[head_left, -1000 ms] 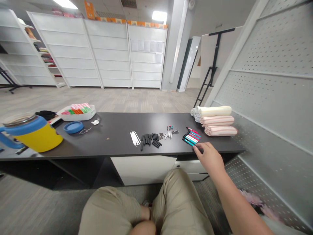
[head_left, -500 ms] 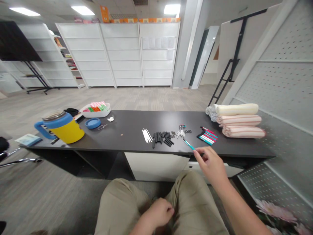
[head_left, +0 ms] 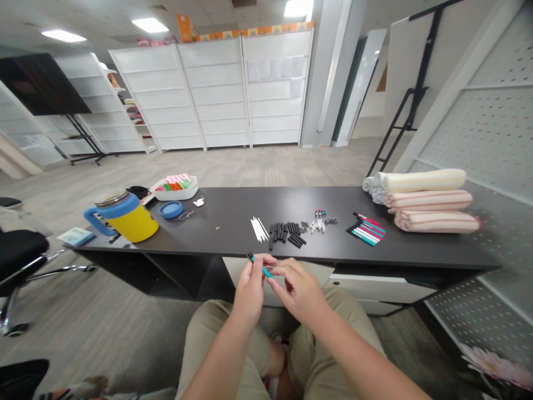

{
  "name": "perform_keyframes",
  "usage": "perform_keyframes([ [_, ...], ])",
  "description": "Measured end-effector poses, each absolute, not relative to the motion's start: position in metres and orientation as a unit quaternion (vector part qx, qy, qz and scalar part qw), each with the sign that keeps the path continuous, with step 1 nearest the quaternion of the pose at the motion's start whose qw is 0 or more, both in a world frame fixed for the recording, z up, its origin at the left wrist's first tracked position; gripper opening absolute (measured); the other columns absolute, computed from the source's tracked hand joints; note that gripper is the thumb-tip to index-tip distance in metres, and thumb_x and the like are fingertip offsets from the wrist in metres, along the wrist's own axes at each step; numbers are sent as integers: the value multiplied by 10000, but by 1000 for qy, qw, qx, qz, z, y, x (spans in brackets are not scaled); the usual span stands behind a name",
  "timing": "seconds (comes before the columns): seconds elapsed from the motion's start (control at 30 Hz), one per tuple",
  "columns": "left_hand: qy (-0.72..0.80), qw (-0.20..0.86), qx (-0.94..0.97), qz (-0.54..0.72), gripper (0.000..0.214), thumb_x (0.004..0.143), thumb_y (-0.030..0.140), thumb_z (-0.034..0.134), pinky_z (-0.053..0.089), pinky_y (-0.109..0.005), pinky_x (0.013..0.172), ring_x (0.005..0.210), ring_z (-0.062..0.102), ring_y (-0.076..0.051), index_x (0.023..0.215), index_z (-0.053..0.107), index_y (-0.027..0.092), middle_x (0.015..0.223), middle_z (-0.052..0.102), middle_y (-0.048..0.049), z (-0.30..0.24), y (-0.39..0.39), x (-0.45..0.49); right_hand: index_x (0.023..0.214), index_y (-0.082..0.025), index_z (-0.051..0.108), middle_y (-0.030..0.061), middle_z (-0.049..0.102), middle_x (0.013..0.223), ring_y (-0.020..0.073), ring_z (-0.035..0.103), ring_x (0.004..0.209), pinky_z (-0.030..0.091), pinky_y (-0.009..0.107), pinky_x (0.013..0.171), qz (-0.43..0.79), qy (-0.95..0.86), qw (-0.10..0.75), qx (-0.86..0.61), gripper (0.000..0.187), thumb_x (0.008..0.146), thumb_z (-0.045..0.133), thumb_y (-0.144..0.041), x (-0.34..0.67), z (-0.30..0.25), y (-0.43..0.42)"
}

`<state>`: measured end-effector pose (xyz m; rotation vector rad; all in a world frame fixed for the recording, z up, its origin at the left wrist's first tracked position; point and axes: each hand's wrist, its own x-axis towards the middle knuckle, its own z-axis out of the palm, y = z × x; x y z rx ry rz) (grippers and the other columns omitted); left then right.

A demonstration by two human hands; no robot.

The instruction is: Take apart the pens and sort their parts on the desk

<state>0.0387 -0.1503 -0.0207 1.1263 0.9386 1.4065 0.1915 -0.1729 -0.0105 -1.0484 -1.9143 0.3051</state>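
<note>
Both my hands hold one teal pen (head_left: 259, 265) in front of the black table's (head_left: 233, 247) near edge, above my knees. My left hand (head_left: 251, 286) pinches its left part near the dark cap. My right hand (head_left: 298, 289) pinches its right end. On the table behind lie a row of teal and pink pens (head_left: 366, 229), a bunch of black pen parts (head_left: 285, 233), thin white refills (head_left: 259, 229) and some small tips and springs (head_left: 321, 219).
A yellow mug with a blue handle (head_left: 122, 216), a blue lid (head_left: 170, 209) and a white tray of coloured items (head_left: 175, 187) stand at the table's left. Rolled towels (head_left: 428, 200) are stacked at its right. A black office chair (head_left: 19, 253) is at the far left.
My right hand took a teal pen from the row and brought it back toward my lap. My left hand rose from my knees and gripped the pen's other end.
</note>
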Motion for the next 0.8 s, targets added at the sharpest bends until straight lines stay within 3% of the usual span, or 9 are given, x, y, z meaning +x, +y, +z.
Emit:
perform_keyframes([
  [0.13,400,459,533,588,424,1063,569,437,544,-331,869,821,653,-179,1032,618,187,885,669,-51,3,-118,19,1004,-202,680,66,698,974,177,615,839,468,290,770,70,-764,470,-435,159,1034,563,-305,220,9,-142],
  [0.23,521,247,690,439,471,1115,499,242,536,-302,789,713,627,-161,1164,601,198,839,654,-27,20,-77,-2,872,-193,683,43,674,837,162,576,739,425,292,729,20,-693,511,-508,312,1064,494,-351,256,17,-109],
  [0.37,567,160,723,361,268,1074,361,440,481,-337,892,960,677,-239,1078,661,207,996,723,-85,26,-15,-17,802,-185,697,29,658,727,173,581,692,406,296,687,61,-585,543,-599,447,1043,488,-499,294,7,-73],
  [0.5,610,113,734,277,206,1019,360,546,471,-340,823,899,691,-277,996,698,223,880,734,-89,20,28,-18,784,-186,679,10,610,640,169,512,594,370,289,586,146,-494,600,-612,530,1002,487,-629,306,-7,-64],
  [0.8,620,76,754,202,265,992,482,574,459,-296,754,924,705,-248,1034,742,282,952,779,-42,16,36,-22,724,-206,670,3,569,581,170,478,564,355,298,561,172,-500,601,-599,527,966,518,-648,304,-6,-66],
])
